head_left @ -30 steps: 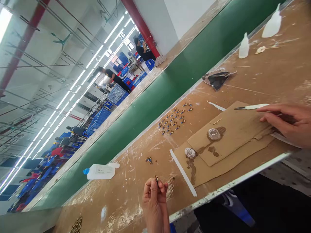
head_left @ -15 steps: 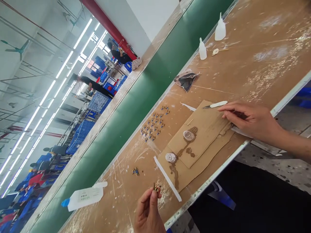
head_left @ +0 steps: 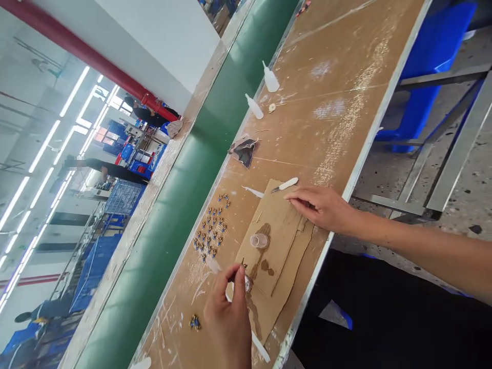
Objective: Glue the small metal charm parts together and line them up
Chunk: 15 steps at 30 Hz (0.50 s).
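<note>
Cardboard point(head_left: 277, 212) under flat right hand point(head_left: 321, 207) (left hand point(head_left: 228, 320) pinching tiny part point(head_left: 243, 265)).

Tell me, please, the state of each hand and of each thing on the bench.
left hand, shut, pinching a small part
right hand, open, flat on the cardboard
knife, lying flat, not held
clear cup, resting on the stained cardboard
small figures, loose, clustered beside the cardboard

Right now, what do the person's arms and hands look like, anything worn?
Left hand and right hand are bare: no gloves, rings or watch. The right forearm has no sleeve up to the picture's edge; the left arm is cut off at the wrist.
</note>
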Available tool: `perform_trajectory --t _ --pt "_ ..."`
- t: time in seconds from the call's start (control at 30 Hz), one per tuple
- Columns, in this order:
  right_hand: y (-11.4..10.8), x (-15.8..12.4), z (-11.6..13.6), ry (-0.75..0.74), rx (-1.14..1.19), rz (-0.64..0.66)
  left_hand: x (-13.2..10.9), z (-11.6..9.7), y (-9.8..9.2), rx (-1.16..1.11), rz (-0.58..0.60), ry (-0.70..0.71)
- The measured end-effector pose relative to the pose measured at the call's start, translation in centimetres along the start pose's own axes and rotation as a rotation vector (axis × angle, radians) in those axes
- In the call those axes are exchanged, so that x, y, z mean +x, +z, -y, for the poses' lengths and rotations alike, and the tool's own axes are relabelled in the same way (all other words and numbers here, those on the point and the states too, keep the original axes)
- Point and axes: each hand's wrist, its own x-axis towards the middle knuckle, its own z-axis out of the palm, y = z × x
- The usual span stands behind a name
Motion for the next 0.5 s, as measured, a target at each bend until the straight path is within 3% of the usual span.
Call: perform_trajectory --t 0.23,0.5 --pt "0.1 0.1 -0.3 0.019 -0.030 -0.001 3.4 -1.3 1.7 0.210 0.125 0.147" --pt "-0.2 0.2 -0.3 0.047 -0.006 0.001 4.0 -2.8 2.7 0.307 0.167 0.204"
